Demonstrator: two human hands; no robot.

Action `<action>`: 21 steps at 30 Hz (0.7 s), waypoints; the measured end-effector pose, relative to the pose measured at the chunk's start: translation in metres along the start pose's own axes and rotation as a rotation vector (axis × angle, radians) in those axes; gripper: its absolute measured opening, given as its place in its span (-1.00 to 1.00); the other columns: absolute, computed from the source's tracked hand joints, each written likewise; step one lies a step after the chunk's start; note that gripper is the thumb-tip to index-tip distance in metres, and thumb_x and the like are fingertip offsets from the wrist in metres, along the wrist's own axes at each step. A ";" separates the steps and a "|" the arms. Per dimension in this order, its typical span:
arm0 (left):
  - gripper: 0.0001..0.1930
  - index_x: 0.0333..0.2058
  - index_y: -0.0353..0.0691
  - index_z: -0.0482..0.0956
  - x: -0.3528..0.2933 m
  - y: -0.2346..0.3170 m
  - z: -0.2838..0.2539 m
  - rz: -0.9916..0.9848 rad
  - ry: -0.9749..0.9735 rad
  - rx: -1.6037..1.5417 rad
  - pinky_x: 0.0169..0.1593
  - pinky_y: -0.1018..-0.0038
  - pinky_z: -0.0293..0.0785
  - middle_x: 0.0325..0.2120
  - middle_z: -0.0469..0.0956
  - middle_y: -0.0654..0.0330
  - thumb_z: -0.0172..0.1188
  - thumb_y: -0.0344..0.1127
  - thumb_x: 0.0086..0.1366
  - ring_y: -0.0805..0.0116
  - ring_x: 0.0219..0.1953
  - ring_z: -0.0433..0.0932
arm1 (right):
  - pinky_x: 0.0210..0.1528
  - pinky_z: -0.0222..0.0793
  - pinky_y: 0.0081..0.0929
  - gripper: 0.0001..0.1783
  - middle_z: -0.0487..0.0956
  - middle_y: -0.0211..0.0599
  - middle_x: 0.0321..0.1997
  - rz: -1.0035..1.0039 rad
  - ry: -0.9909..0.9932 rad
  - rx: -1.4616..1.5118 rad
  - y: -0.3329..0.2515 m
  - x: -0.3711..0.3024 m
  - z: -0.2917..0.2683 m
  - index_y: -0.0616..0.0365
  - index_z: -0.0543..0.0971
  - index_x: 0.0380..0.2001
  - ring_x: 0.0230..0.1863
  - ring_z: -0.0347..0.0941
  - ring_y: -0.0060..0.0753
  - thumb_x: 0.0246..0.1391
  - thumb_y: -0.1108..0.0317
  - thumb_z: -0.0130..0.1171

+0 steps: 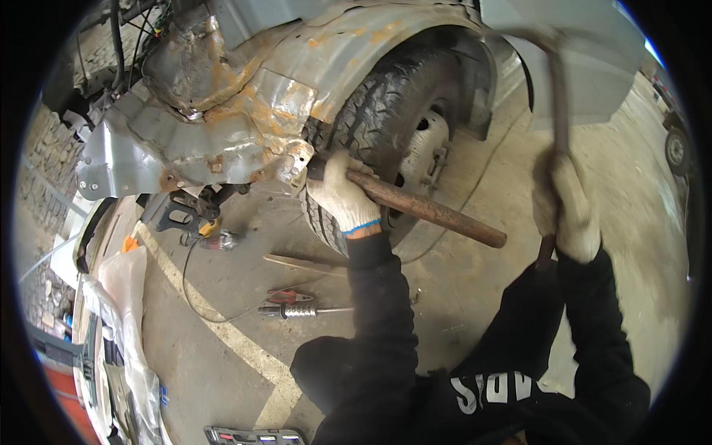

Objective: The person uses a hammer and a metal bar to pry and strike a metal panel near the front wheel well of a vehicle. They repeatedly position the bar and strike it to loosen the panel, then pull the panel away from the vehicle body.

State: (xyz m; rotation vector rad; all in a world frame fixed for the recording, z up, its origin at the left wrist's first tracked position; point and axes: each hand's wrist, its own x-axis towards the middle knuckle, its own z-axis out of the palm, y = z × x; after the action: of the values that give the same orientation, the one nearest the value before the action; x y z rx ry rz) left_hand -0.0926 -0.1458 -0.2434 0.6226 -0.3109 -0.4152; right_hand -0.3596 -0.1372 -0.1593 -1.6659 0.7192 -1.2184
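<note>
Head view looks down on a rusty, bare-metal car body raised over a concrete floor, with a wheel arch curving above a tyre. Orange rust streaks the grey panel, and a torn, bent flap of metal sticks out just left of the tyre.

Both arms wear black sleeves and white knit gloves. The left hand is closed around a rusty bar, gripping it near its upper end; that end touches the torn flap, and the bar slants down to the right across the tyre and hub. The right hand is closed on the handle of a hammer, raised and blurred, its head up near the pale panel at the top right.

A white painted line runs diagonally over the floor. On the floor lie a thin cable, a wooden stick, red-handled pliers and, just below them, a shiny metal tool. Nearer the body sit a dark power tool and a small grinder.

At the left edge, clear plastic sheeting is draped over a heap whose contents I cannot make out. At the bottom edge stands an open tool case; what lies in it is too small to tell. A second car's wheel shows at the far right.
</note>
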 end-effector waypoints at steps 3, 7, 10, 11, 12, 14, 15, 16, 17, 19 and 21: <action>-0.71 -0.26 -0.36 0.31 -0.001 0.000 -0.002 -0.026 -0.065 -0.038 -0.67 0.39 0.39 -0.75 0.38 0.10 0.18 -0.50 0.06 0.29 -0.77 0.37 | -0.74 0.13 -0.66 -0.36 0.32 -0.56 -0.71 0.014 -0.337 -0.307 -0.046 0.019 0.023 0.39 0.47 -0.18 -0.77 0.21 -0.71 0.22 -0.14 0.04; -0.76 -0.32 -0.31 0.32 0.001 -0.002 -0.004 -0.088 -0.083 -0.085 -0.68 0.41 0.36 -0.74 0.37 0.13 0.19 -0.50 0.06 0.31 -0.78 0.35 | -0.78 0.12 -0.72 -0.48 0.33 -0.61 -0.66 0.121 -0.512 -0.282 -0.070 0.031 0.060 0.24 0.46 -0.21 -0.77 0.18 -0.78 0.26 -0.11 -0.02; -0.80 -0.39 -0.27 0.33 0.002 0.001 -0.005 -0.097 -0.126 -0.098 -0.67 0.44 0.34 -0.74 0.36 0.15 0.20 -0.52 0.05 0.33 -0.78 0.34 | -0.75 0.11 -0.73 -0.53 0.28 -0.65 -0.66 0.063 -0.516 -0.164 -0.061 0.031 0.081 0.19 0.47 -0.20 -0.75 0.14 -0.78 0.29 -0.07 -0.01; -0.81 -0.42 -0.25 0.34 0.002 0.002 -0.004 -0.114 -0.095 -0.130 -0.65 0.46 0.34 -0.73 0.35 0.16 0.20 -0.53 0.04 0.34 -0.77 0.35 | -0.68 0.13 -0.69 -0.55 0.33 -0.60 -0.63 0.148 -0.514 -0.226 -0.053 0.033 0.086 0.21 0.49 -0.25 -0.68 0.20 -0.75 0.30 -0.03 -0.02; -0.81 -0.42 -0.25 0.34 0.001 0.003 -0.003 -0.087 -0.108 -0.136 -0.64 0.45 0.34 -0.73 0.35 0.16 0.19 -0.53 0.04 0.34 -0.76 0.35 | -0.62 0.15 -0.66 -0.56 0.37 -0.56 -0.60 0.185 -0.538 -0.246 -0.045 0.032 0.091 0.23 0.52 -0.30 -0.61 0.25 -0.73 0.31 0.01 -0.04; -0.81 -0.41 -0.25 0.34 -0.001 0.004 0.000 -0.049 -0.091 -0.146 -0.63 0.45 0.35 -0.73 0.35 0.17 0.19 -0.53 0.03 0.33 -0.76 0.36 | -0.39 0.33 -0.38 -0.59 0.42 -0.35 -0.57 0.019 -0.613 -0.301 -0.027 0.033 0.099 0.29 0.55 -0.26 -0.47 0.39 -0.44 0.32 0.09 -0.02; -0.81 -0.40 -0.25 0.34 -0.002 0.004 0.002 -0.044 -0.095 -0.170 -0.64 0.46 0.35 -0.74 0.35 0.17 0.18 -0.53 0.04 0.34 -0.76 0.36 | -0.35 0.33 -0.35 -0.58 0.42 -0.31 -0.57 -0.080 -0.574 -0.374 -0.021 0.033 0.100 0.30 0.55 -0.26 -0.46 0.40 -0.40 0.32 0.09 -0.02; -0.81 -0.38 -0.26 0.35 -0.003 0.004 0.002 -0.064 -0.096 -0.176 -0.65 0.46 0.35 -0.73 0.36 0.17 0.18 -0.53 0.04 0.34 -0.76 0.36 | -0.31 0.34 -0.31 -0.57 0.43 -0.27 -0.57 -0.179 -0.593 -0.432 -0.018 0.032 0.100 0.32 0.55 -0.26 -0.44 0.40 -0.36 0.32 0.09 -0.02; -0.80 -0.38 -0.26 0.35 -0.003 0.003 0.002 -0.063 -0.085 -0.171 -0.66 0.46 0.35 -0.73 0.36 0.17 0.18 -0.53 0.03 0.35 -0.76 0.36 | -0.32 0.34 -0.39 -0.56 0.44 -0.31 -0.53 -0.078 -0.616 -0.436 -0.021 0.032 0.097 0.31 0.54 -0.19 -0.42 0.39 -0.43 0.32 0.07 -0.01; -0.79 -0.37 -0.27 0.35 -0.003 0.002 0.001 -0.068 -0.079 -0.159 -0.66 0.45 0.36 -0.72 0.36 0.17 0.19 -0.52 0.02 0.35 -0.75 0.36 | -0.32 0.35 -0.54 -0.52 0.46 -0.39 -0.45 0.050 -0.688 -0.388 -0.038 0.034 0.091 0.29 0.52 -0.07 -0.37 0.37 -0.56 0.31 0.01 0.02; -0.79 -0.38 -0.28 0.36 0.000 0.001 -0.001 -0.085 -0.081 -0.153 -0.65 0.45 0.36 -0.72 0.36 0.17 0.20 -0.51 0.02 0.35 -0.75 0.36 | -0.70 0.27 -0.60 -0.49 0.50 -0.41 -0.51 -0.058 -0.718 -0.484 -0.063 0.042 0.080 0.27 0.52 -0.11 -0.71 0.31 -0.65 0.35 -0.03 -0.09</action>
State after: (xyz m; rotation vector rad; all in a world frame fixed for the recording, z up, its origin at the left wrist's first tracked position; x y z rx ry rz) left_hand -0.0923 -0.1448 -0.2433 0.4716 -0.3275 -0.5418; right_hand -0.2742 -0.1205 -0.0917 -2.3416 0.5241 -0.4098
